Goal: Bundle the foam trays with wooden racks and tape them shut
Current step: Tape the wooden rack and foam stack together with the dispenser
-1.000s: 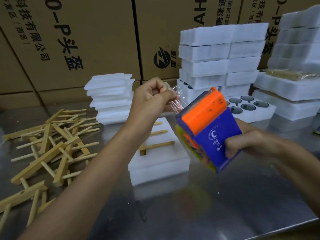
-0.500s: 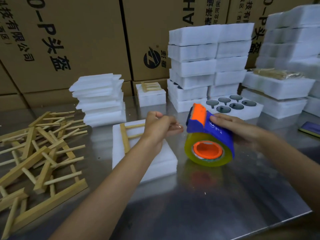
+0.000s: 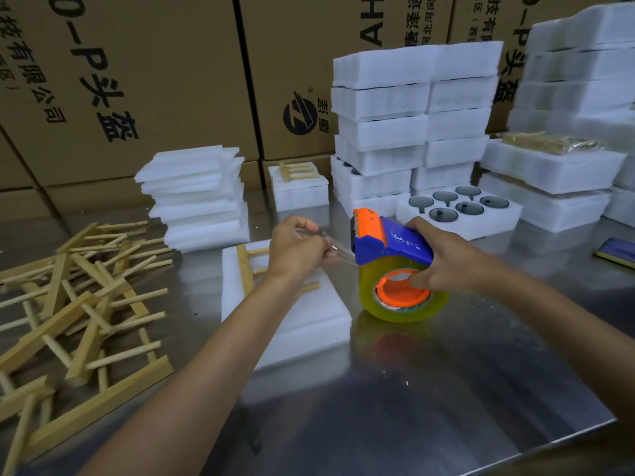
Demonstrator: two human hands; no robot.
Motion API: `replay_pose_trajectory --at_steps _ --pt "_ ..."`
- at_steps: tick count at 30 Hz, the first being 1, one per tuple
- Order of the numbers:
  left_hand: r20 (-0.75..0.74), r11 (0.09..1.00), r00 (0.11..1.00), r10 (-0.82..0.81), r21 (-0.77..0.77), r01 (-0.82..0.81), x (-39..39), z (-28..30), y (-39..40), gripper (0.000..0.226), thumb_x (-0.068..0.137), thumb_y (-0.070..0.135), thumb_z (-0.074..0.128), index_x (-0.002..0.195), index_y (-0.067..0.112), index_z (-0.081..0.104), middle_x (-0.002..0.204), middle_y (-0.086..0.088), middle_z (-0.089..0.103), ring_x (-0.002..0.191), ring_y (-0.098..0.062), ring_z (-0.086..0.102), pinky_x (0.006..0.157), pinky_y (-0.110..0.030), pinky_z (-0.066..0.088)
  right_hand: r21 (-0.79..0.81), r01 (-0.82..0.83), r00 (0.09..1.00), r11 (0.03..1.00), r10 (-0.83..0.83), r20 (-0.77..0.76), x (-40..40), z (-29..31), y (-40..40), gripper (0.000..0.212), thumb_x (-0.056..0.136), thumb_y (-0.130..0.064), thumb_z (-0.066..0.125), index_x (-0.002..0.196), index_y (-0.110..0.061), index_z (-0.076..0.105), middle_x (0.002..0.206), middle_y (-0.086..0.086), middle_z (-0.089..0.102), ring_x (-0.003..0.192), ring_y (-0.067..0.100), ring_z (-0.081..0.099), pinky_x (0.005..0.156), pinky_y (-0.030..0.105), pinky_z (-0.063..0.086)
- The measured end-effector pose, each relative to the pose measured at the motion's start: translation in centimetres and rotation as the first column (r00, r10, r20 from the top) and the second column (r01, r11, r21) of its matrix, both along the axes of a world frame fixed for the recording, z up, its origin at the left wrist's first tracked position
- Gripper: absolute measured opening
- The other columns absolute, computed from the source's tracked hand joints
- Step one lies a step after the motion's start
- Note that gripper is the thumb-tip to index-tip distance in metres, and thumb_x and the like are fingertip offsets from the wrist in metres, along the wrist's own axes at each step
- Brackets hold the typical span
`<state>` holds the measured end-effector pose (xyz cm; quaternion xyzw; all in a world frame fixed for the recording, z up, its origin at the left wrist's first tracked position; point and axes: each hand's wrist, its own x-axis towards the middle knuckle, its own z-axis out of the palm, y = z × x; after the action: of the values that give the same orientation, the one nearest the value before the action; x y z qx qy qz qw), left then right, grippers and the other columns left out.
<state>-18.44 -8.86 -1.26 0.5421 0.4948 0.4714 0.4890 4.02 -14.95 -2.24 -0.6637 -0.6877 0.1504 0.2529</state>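
Lying flat on the metal table (image 3: 429, 389), the foam tray (image 3: 302, 321) is carrying a wooden rack (image 3: 251, 269) on top; it looks light and easily dented, so gripping its side walls seems safest. Just above it, the left hand (image 3: 295, 249) is pinching the tape end (image 3: 338, 252), while the right hand (image 3: 443, 259) is clasping the tape dispenser (image 3: 395, 269). Spare racks (image 3: 79, 304) are lying leftward.

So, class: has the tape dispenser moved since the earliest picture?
Yes. The tape dispenser has come down from mid-air to the metal table, right of the foam tray.
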Motion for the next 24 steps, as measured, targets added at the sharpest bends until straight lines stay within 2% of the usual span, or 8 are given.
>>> replay_pose_trajectory --at_steps 2,5,8,11,14,18,20,24 --pt "-0.021 0.999 1.0 0.016 0.038 -0.015 0.1 -0.2 0.1 0.022 0.087 -0.008 0.06 0.083 0.013 0.055 0.095 -0.021 0.068 0.07 -0.029 0.072 0.062 -0.031 0.061 0.008 -0.007 1.0 1.0 0.007 -0.002 -0.1 0.1 0.1 0.057 0.057 -0.038 0.075 0.106 -0.031 0.046 0.078 -0.006 0.057 0.06 -0.006 0.055 0.047 0.007 0.04" --pt "0.027 0.997 0.999 0.023 0.067 -0.025 -0.3 0.5 0.4 0.024 0.088 -0.011 0.057 0.08 0.011 0.061 0.082 -0.016 0.065 0.058 -0.021 0.07 0.055 -0.024 0.058 0.018 -0.026 1.0 0.999 0.026 -0.006 0.1 0.2 0.3 0.057 0.056 -0.041 0.072 0.106 -0.037 0.045 0.079 -0.01 0.057 0.065 -0.007 0.056 0.05 0.007 0.041" --pt "0.039 0.99 0.999 0.033 0.132 -0.038 -1.2 1.6 1.0 0.031 0.088 -0.015 0.052 0.075 0.01 0.065 0.073 -0.011 0.058 0.054 -0.016 0.068 0.061 -0.027 0.061 0.031 -0.052 0.997 0.998 0.05 0.053 0.3 0.5 0.6 0.056 0.056 -0.038 0.07 0.102 -0.049 0.041 0.083 -0.018 0.057 0.073 -0.009 0.057 0.05 0.011 0.041" --pt "0.011 0.985 0.999 0.039 0.166 -0.041 -2.5 1.8 1.0 0.031 0.09 -0.013 0.052 0.073 0.009 0.067 0.075 -0.012 0.057 0.052 -0.009 0.065 0.065 -0.028 0.062 0.05 -0.061 0.996 0.997 0.057 0.07 -0.1 0.8 1.1 0.061 0.053 -0.04 0.067 0.106 -0.05 0.038 0.089 -0.019 0.056 0.078 -0.01 0.055 0.056 0.018 0.04" --pt "0.023 0.981 0.993 0.118 0.151 -0.121 -4.3 1.8 1.5 0.029 0.091 -0.012 0.053 0.074 0.006 0.068 0.079 -0.016 0.061 0.06 -0.015 0.064 0.063 -0.024 0.06 0.047 -0.089 0.994 0.995 0.086 0.067 -0.3 0.6 1.1 0.061 0.054 -0.037 0.067 0.104 -0.053 0.036 0.091 -0.025 0.056 0.081 -0.012 0.055 0.052 0.011 0.041" --pt "0.054 0.979 0.988 0.146 0.134 -0.153 -6.8 1.8 1.8 0.028 0.09 -0.014 0.051 0.075 0.005 0.065 0.076 -0.015 0.058 0.072 -0.029 0.062 0.053 -0.015 0.054 0.074 -0.096 0.995 0.993 0.094 0.038 -0.6 0.3 0.7 0.065 0.056 -0.034 0.068 0.103 -0.059 0.032 0.096 -0.042 0.048 0.084 -0.017 0.052 0.059 0.001 0.04" --pt "0.109 0.991 0.987 0.115 0.059 -0.122 -7.3 1.6 1.9 0.02 0.091 -0.012 0.053 0.086 0.005 0.061 0.083 -0.017 0.059 0.077 -0.029 0.063 0.054 -0.018 0.055 0.067 -0.091 0.996 0.994 0.091 0.013 -0.8 0.3 0.8 0.064 0.054 -0.037 0.068 0.103 -0.059 0.033 0.093 -0.041 0.05 0.081 -0.016 0.054 0.056 0.002 0.041" --pt "0.414 0.951 0.91 0.021 -0.288 0.109 -8.6 2.3 2.8 0.021 0.093 -0.007 0.056 0.113 -0.001 0.052 0.089 -0.015 0.055 0.076 -0.02 0.062 0.059 -0.032 0.061 0.082 -0.082 0.996 0.993 0.085 -0.028 -0.8 0.2 0.9 0.062 0.049 -0.046 0.064 0.102 -0.058 0.035 0.09 -0.038 0.054 0.078 -0.014 0.056 0.058 0.003 0.041"
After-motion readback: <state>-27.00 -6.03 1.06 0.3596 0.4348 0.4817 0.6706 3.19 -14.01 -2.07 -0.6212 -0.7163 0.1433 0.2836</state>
